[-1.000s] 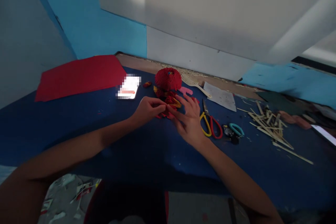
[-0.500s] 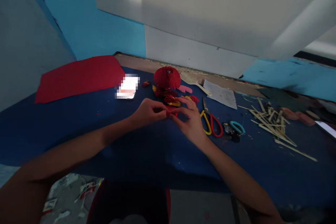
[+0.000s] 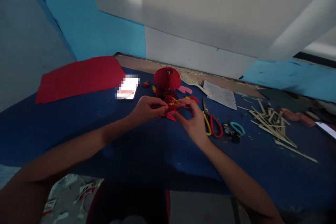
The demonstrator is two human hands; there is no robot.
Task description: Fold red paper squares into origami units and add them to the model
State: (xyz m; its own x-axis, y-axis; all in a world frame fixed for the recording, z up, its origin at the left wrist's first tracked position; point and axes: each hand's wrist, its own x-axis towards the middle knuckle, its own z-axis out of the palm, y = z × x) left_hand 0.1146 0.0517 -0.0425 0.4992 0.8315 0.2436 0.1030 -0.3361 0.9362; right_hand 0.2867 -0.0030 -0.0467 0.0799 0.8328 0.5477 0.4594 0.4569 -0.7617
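Note:
My left hand [image 3: 149, 109] is closed in a pinch, thumb against forefinger, on a small red paper piece [image 3: 162, 111]. To the right, my right hand [image 3: 193, 117] holds nothing that I can see; its thumb and forefinger are apart. A red paper scrap [image 3: 171, 115] shows between and below the hands. Just behind them lie yellow-and-red folded pieces [image 3: 172, 100], partly hidden by the fingers. Beyond stands a round red object [image 3: 167, 78] made of many small folded pieces.
Scissors [image 3: 211, 120] with yellow and red handles lie right of my right hand, near turquoise-handled pliers [image 3: 237, 127]. Farther right is a pile of thin sticks [image 3: 273, 122]. A hairbrush [image 3: 195, 82], a white sheet [image 3: 220, 93], a phone [image 3: 128, 87] and red paper [image 3: 81, 78] lie on the blue table [image 3: 118, 154].
My hands were together at the red paper; now the right thumb and fingers have parted and drawn right, away from the left pinch. More of the red scrap shows between them.

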